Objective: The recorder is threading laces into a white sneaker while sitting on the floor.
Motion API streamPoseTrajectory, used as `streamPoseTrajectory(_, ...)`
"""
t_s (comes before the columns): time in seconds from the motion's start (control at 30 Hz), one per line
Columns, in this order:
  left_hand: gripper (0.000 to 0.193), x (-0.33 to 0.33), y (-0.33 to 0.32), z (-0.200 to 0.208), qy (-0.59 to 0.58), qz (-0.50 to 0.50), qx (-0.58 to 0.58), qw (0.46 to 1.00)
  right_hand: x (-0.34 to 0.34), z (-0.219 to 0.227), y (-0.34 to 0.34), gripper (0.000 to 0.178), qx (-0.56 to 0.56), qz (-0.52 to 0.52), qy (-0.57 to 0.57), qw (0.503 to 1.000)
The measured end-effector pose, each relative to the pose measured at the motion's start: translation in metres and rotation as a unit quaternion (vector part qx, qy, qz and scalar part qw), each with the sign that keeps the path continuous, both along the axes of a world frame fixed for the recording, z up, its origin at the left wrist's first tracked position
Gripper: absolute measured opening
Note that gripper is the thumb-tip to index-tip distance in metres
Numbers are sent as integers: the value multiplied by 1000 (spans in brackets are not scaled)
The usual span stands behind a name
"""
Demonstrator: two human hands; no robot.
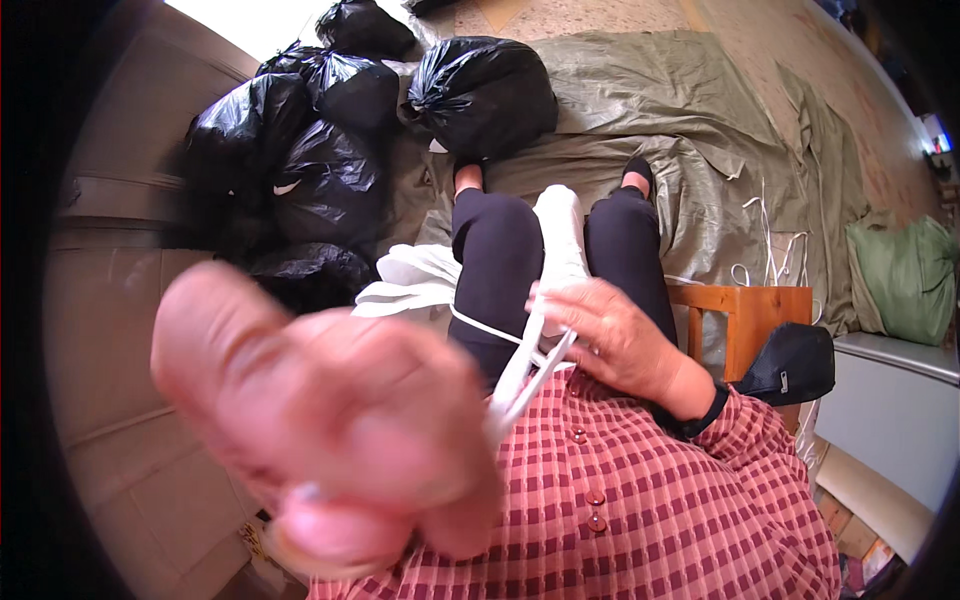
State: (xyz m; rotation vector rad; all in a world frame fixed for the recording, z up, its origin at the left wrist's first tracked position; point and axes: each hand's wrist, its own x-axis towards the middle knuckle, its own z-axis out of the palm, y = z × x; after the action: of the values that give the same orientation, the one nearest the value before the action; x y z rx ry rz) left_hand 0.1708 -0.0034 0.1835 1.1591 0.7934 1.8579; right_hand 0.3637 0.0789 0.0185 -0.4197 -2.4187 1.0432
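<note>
My left hand is raised close to the camera, large and blurred, its fingers curled into a fist. White strips run from it down to my lap, so it appears to grip their upper end, though the grip itself is hidden. Over my thighs, my right hand bends its fingers against the strips, beside a long white bundle with a rounded end that lies between my legs. Several flat white rounded pieces fan out by my left thigh. A thin white cord crosses that thigh.
Several tied black plastic bags are piled ahead and to the left, beside brown cardboard. A greenish tarp covers the floor. To my right are a wooden stool with white cords, a black pouch and a green sack.
</note>
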Motion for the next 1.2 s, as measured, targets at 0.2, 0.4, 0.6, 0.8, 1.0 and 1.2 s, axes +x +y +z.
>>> streamPoseTrajectory(0.2,28,-9,64,-59,61,-26,-142,988,44,-20,-13,35,-509,-88,31,856)
streamPoseTrajectory(0.4,32,-12,20,-174,439,11,-223,870,47,7,11,33,-574,-129,241,772)
streamPoseTrajectory(0.6,16,41,8,-185,195,-131,-233,944,3,38,18,26,-536,8,146,831)
streamPoseTrajectory(0.8,8,15,-8,-172,309,-167,-162,922,23,6,48,24,-257,-129,-5,958)
streamPoseTrajectory(1.0,10,10,-12,-151,337,-164,-166,912,18,-19,29,15,-35,-116,-149,981)
streamPoseTrajectory(1.2,14,-8,-18,-133,375,-148,-128,906,29,-37,46,12,-509,-146,-155,834)
